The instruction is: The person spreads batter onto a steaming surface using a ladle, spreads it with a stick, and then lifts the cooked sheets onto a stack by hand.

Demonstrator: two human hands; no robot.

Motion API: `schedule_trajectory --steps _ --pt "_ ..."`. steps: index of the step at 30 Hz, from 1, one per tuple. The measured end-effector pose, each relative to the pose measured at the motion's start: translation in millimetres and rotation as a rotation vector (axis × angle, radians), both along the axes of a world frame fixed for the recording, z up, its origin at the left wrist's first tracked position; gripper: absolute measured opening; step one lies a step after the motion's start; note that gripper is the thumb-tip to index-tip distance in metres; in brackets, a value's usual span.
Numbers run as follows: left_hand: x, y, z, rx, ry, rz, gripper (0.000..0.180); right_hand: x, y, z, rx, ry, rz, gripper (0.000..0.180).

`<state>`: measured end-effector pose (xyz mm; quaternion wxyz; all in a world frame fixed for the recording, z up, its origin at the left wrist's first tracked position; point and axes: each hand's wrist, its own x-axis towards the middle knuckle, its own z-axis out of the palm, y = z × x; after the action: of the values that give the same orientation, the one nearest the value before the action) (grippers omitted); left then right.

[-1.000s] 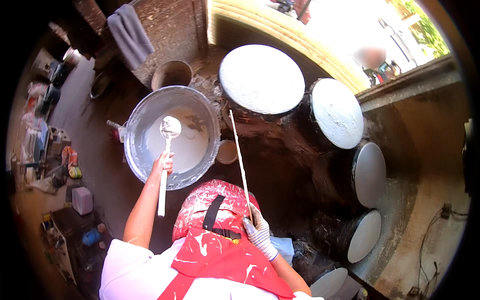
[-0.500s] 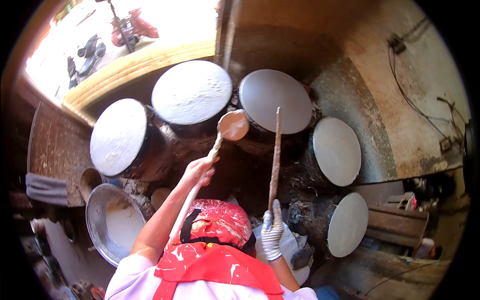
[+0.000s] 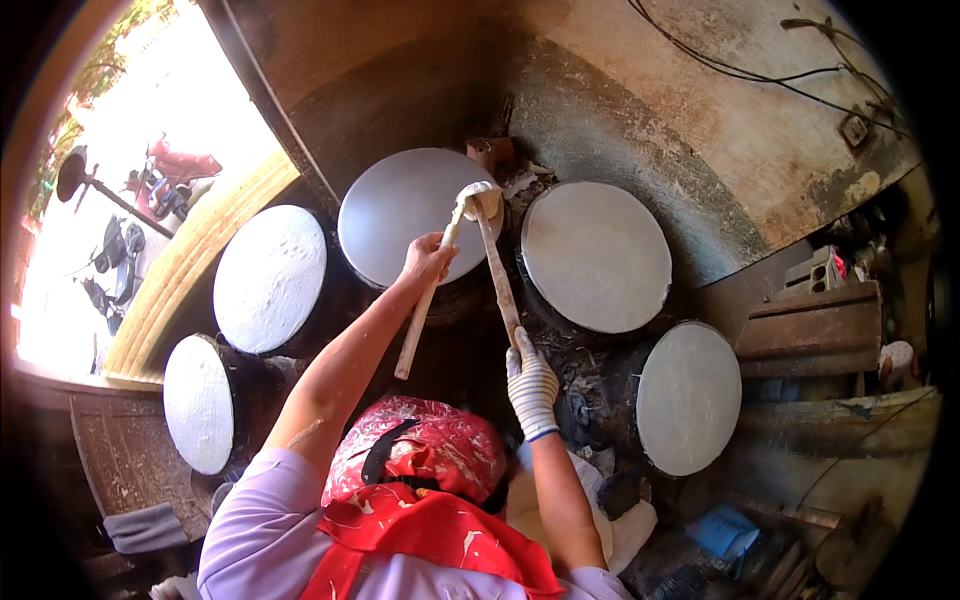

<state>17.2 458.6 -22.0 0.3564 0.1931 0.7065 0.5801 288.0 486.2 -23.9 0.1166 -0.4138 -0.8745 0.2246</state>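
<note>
Hands were both up over the row of round griddles when I looked down. My left hand (image 3: 428,258), bare, was wrapped around the wooden handle of a ladle (image 3: 440,265), fingers closed on it partway up the shaft. The ladle's white bowl sat at the right edge of the grey round griddle (image 3: 400,215) at the top middle, and the free end of the handle slanted down toward my chest. My right hand (image 3: 531,385), in a white knit glove, was clamped on the lower end of a thin flat wooden stick (image 3: 498,270). The stick ran upward and a little left, and its tip met the ladle's bowl, so the two tools crossed there, touching.

To the right of that spot lay a second griddle (image 3: 597,255), pale and covered with a thin white sheet. Lower right was a third one (image 3: 688,397), also whitish. To the left I saw two more white discs, one (image 3: 270,280) beside the grey griddle and one (image 3: 198,402) lower down near the left rim. All of them sat on a dark, sooty stove top (image 3: 465,350). A rough stained wall (image 3: 700,110) rose behind, with thin cables running across it. At upper left a bright opening showed parked motorbikes (image 3: 170,170) outside. I wore a red apron (image 3: 430,540) splashed with white, over a pale lilac shirt.
</note>
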Motion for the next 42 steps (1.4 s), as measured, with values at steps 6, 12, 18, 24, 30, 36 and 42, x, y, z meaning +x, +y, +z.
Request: schedule_trajectory --steps 6,12,18,24,30,36,42 --pt "-19 3 -30 -0.245 0.901 -0.066 0.032 -35 -25 -48 -0.017 0.24 -0.077 0.042" --pt "-57 -14 -14 -0.18 0.982 -0.137 0.044 -44 -95 -50 -0.052 0.504 -0.183 0.04" --pt "-103 -3 -28 -0.138 0.824 -0.186 0.041 -137 -110 -81 -0.18 0.573 -0.41 0.039" --pt "-145 12 -25 -0.1 0.796 -0.214 0.04 -217 -98 -95 -0.152 0.638 -0.53 0.038" --pt "-173 -9 -24 -0.15 0.684 -0.166 0.041 -313 -34 -106 -0.202 0.687 -0.471 0.034" --pt "-208 -45 -53 -0.199 0.623 -0.067 0.043 -309 -43 -61 -0.186 0.605 -0.527 0.034" --pt "-208 -49 -52 -0.193 0.592 -0.095 0.039 -282 -49 -102 -0.221 0.558 -0.476 0.035"
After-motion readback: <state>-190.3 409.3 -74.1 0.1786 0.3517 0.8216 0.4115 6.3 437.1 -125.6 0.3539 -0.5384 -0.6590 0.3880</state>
